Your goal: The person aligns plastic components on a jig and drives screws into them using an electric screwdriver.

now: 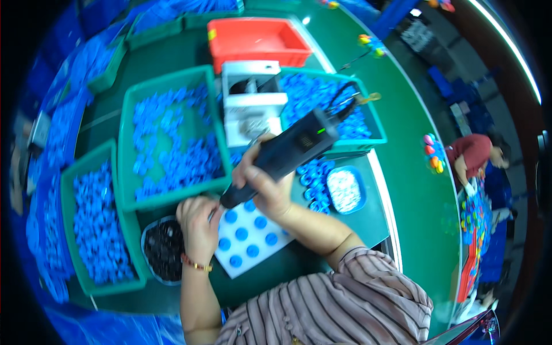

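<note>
Clock directions taken from the white board; far out at 9 o'clock, green plastic bin [118,287] full of small blue plastic pieces [98,230]; nearer at 9, pale-rimmed bowl [167,282] of shiny dark pieces [164,250]; at 11, large green plastic bin [127,144], more blue pieces spread unevenly inside, some floor showing.

Left hand [198,227] at 9 to 10, red beaded bracelet [196,263] on the wrist; fingers bent in, tips close to the tool's nose; cannot tell whether they pinch something or touch the nose.

Rectangular white board [256,237] at clock centre, in front of the person, round blue discs [241,234] spaced out in rows on it; white box-shaped machine [253,106] at 12; red plastic bin [253,34] farther out at 12.

Right hand [267,187] at 1, fingers wrapped round a thick black cylindrical power tool [299,144]; tool tilted, nose toward 8 at the board's upper-left edge, rear end toward 2, small green light on the body; nose contact unclear.

Loose blue pieces heaped at 2; another green plastic bin [356,146] at 1, also holding blue pieces; blue rounded-square bowl [364,195] of tiny whitish pieces [345,190] at 2, just beside the heap; well apart at 2, co-worker in red top [474,155], bent over colourful items.
</note>
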